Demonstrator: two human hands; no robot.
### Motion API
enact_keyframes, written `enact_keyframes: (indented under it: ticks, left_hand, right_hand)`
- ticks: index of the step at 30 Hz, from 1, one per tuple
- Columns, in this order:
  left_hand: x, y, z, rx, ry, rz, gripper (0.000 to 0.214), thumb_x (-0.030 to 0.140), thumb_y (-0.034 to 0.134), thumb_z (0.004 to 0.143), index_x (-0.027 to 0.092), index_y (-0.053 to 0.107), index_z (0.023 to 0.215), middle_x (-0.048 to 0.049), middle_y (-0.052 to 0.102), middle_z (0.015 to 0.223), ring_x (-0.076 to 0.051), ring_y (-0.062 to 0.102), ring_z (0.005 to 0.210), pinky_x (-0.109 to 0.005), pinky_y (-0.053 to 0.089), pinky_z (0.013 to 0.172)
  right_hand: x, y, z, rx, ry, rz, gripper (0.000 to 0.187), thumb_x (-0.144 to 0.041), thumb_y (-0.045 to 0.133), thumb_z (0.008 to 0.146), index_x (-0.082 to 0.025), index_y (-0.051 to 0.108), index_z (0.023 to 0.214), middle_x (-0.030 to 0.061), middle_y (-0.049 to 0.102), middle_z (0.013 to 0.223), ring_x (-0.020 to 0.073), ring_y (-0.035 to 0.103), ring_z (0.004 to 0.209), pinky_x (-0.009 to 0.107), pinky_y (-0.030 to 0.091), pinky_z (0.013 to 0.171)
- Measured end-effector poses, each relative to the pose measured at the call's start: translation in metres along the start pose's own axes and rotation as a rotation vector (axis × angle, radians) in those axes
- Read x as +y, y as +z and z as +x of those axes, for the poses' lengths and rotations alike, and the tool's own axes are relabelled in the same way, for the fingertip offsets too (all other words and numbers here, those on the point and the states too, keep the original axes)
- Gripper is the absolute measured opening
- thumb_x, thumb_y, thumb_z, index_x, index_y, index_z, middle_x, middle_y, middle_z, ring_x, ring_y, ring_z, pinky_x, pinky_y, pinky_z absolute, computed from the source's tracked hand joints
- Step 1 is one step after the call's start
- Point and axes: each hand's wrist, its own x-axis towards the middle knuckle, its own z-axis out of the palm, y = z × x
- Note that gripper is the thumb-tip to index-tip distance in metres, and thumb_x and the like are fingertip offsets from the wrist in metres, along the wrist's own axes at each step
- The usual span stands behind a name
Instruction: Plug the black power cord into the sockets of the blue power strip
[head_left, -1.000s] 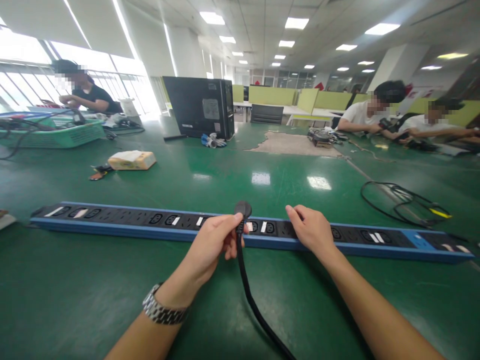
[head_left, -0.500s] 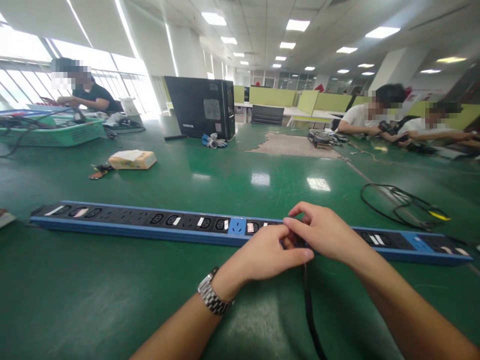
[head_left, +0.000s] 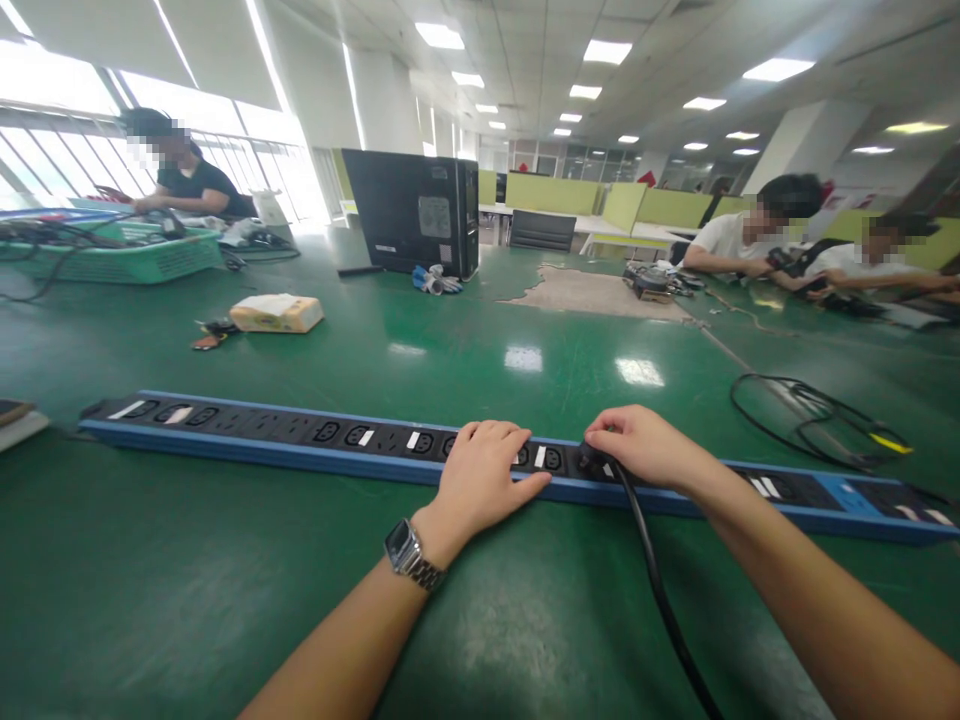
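A long blue and black power strip [head_left: 289,430] lies across the green table in front of me, with sockets and small white labels along its top. My left hand [head_left: 484,470] lies over its middle, fingers across the top and thumb at the near edge, hiding a few sockets. To the right of it, my right hand [head_left: 637,445] is closed on a black plug [head_left: 589,458], which sits at a socket of the strip. How deep the plug is in cannot be seen. From it a thick black power cord [head_left: 651,570] runs down toward me.
Behind the strip lie a tissue pack [head_left: 276,313], a black computer case [head_left: 416,215], gloves [head_left: 435,280] and a coiled black cable [head_left: 814,415]. A green basket [head_left: 150,262] of cables stands far left. People sit at the left and right.
My left hand has moved left, away from the plug, and onto the strip. My right hand stays at the plug, now in plain sight, and the cord has swung to the right.
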Motion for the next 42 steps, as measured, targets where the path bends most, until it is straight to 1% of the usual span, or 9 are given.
enact_keyframes:
  ticks: [3,9,12,15,20,23,28,37,42]
  left_hand:
    - [0.002,-0.001,0.000,-0.001,0.005,0.006,0.050,0.054,0.060,0.079,0.021,0.059,0.116,-0.0069,0.063,0.115,-0.026,0.053,0.110,-0.042,0.034,0.101]
    - [0.001,-0.002,-0.001,0.001,0.036,0.017,0.053,0.055,0.060,0.078,0.019,0.057,0.118,-0.0072,0.063,0.116,-0.025,0.053,0.109,-0.042,0.033,0.101]
    - [0.000,-0.002,-0.002,0.001,0.039,0.022,0.053,0.054,0.061,0.078,0.020,0.056,0.118,-0.0071,0.063,0.117,-0.025,0.053,0.110,-0.042,0.032,0.101]
    - [0.001,-0.001,-0.002,0.001,0.036,0.026,0.052,0.054,0.061,0.078,0.020,0.056,0.118,-0.0070,0.062,0.117,-0.025,0.053,0.110,-0.041,0.032,0.101]
    - [0.002,0.000,-0.002,0.005,0.024,0.026,0.050,0.054,0.060,0.079,0.021,0.057,0.117,-0.0073,0.062,0.117,-0.025,0.052,0.110,-0.042,0.032,0.101]
    - [0.002,0.000,-0.002,0.010,0.027,0.021,0.050,0.053,0.060,0.079,0.021,0.057,0.117,-0.0078,0.062,0.116,-0.026,0.053,0.110,-0.042,0.032,0.101]
    - [0.002,0.000,-0.002,0.018,0.025,0.019,0.050,0.052,0.061,0.078,0.021,0.057,0.117,-0.0077,0.063,0.115,-0.026,0.053,0.109,-0.042,0.032,0.101]
    - [0.003,-0.002,-0.002,0.006,0.029,0.023,0.050,0.053,0.060,0.079,0.021,0.057,0.117,-0.0076,0.062,0.115,-0.026,0.053,0.109,-0.041,0.032,0.101]
    - [0.003,-0.002,-0.002,0.003,0.034,0.023,0.050,0.053,0.060,0.079,0.020,0.057,0.117,-0.0074,0.062,0.114,-0.026,0.053,0.109,-0.042,0.032,0.101]
  right_hand:
    - [-0.005,-0.001,0.001,-0.008,0.009,-0.060,0.028,-0.035,0.049,0.076,-0.018,0.071,0.077,0.0031,0.070,0.072,0.0145,0.061,0.067,0.023,0.040,0.059]
    - [-0.021,0.001,0.001,0.037,0.014,-0.339,0.025,-0.032,0.049,0.074,-0.023,0.072,0.078,0.0031,0.071,0.078,0.0163,0.061,0.071,0.024,0.037,0.060]
    - [-0.025,0.004,0.001,0.037,0.000,-0.408,0.025,-0.032,0.047,0.075,-0.023,0.071,0.078,0.0036,0.071,0.079,0.0168,0.061,0.071,0.025,0.036,0.059]
    - [-0.025,0.004,0.001,0.022,-0.003,-0.403,0.025,-0.031,0.047,0.076,-0.023,0.071,0.079,0.0032,0.071,0.079,0.0164,0.061,0.071,0.024,0.036,0.060]
    - [-0.023,0.001,0.004,-0.023,0.012,-0.326,0.023,-0.028,0.048,0.076,-0.021,0.070,0.078,0.0029,0.071,0.081,0.0147,0.061,0.073,0.022,0.037,0.061]
    - [-0.021,0.000,0.001,-0.008,0.013,-0.305,0.025,-0.030,0.047,0.078,-0.020,0.070,0.080,0.0037,0.070,0.079,0.0144,0.060,0.070,0.022,0.036,0.059]
    - [-0.018,0.002,-0.005,0.030,-0.012,-0.331,0.028,-0.033,0.046,0.082,-0.020,0.070,0.085,0.0043,0.070,0.080,0.0149,0.059,0.070,0.023,0.037,0.060]
    - [-0.021,-0.004,-0.002,-0.016,-0.045,-0.383,0.026,-0.031,0.046,0.078,-0.022,0.071,0.080,0.0024,0.069,0.074,0.0144,0.058,0.065,0.024,0.035,0.057]
    - [-0.023,-0.001,-0.004,0.001,-0.045,-0.426,0.026,-0.032,0.047,0.079,-0.023,0.071,0.081,0.0028,0.069,0.074,0.0151,0.059,0.065,0.025,0.035,0.058]
